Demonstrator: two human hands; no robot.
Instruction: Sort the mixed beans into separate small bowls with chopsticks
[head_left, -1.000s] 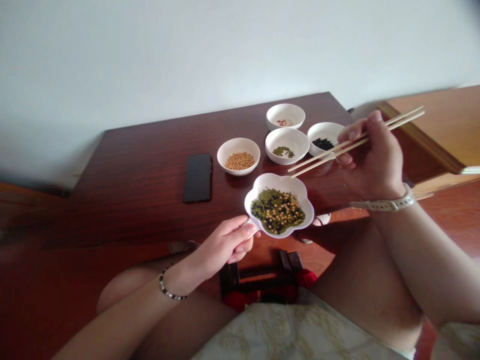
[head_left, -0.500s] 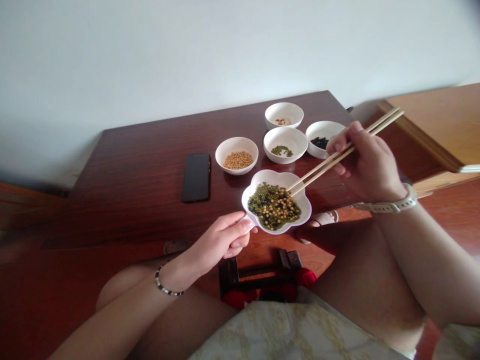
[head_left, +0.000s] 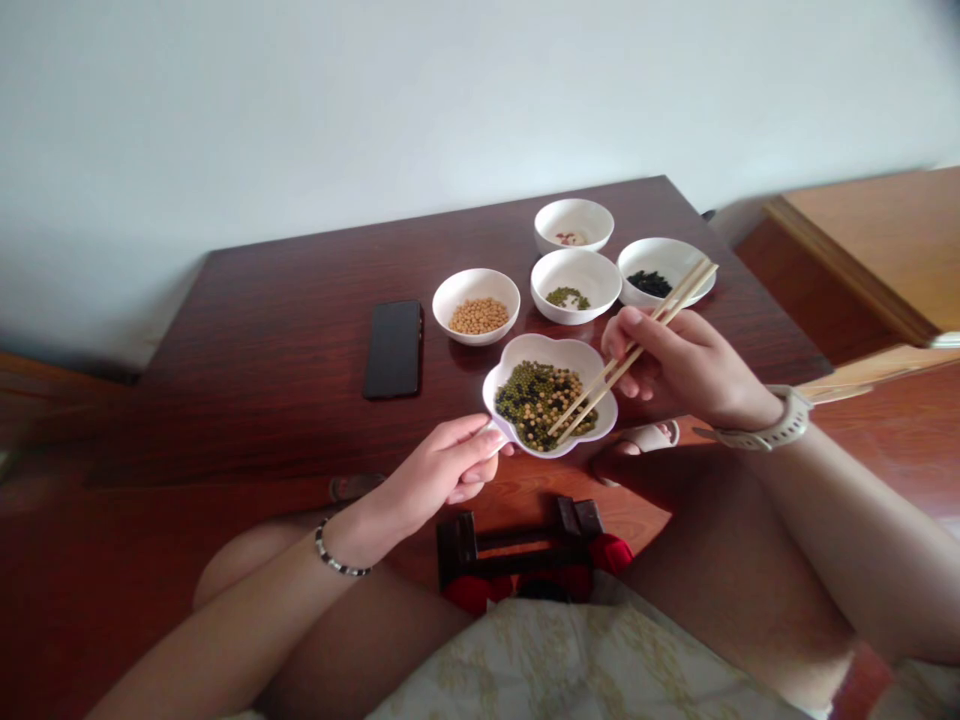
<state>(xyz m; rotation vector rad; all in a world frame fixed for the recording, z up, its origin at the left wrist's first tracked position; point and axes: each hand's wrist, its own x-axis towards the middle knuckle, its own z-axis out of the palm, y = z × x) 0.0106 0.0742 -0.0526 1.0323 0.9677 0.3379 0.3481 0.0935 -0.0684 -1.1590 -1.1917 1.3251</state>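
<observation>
My left hand (head_left: 444,470) pinches the near-left rim of a white flower-shaped bowl (head_left: 507,367) filled with mixed green, black and yellow beans, at the table's front edge. My right hand (head_left: 686,366) is closed round a pair of wooden chopsticks (head_left: 630,353); their tips reach down into the beans. Behind it stand several small white bowls: one with yellow beans (head_left: 476,305), one with a few green beans (head_left: 575,286), one with black beans (head_left: 660,272), and one with a few reddish beans (head_left: 574,225).
A black phone (head_left: 394,349) lies flat on the dark wooden table (head_left: 285,330), left of the bowls. A lighter wooden piece of furniture (head_left: 877,240) stands at the right. A small dark stool (head_left: 525,545) is on the floor between my knees.
My right hand has come down and left from above the black-bean bowl, bringing the chopstick tips into the mixed beans. My left hand has stayed on the bowl's rim.
</observation>
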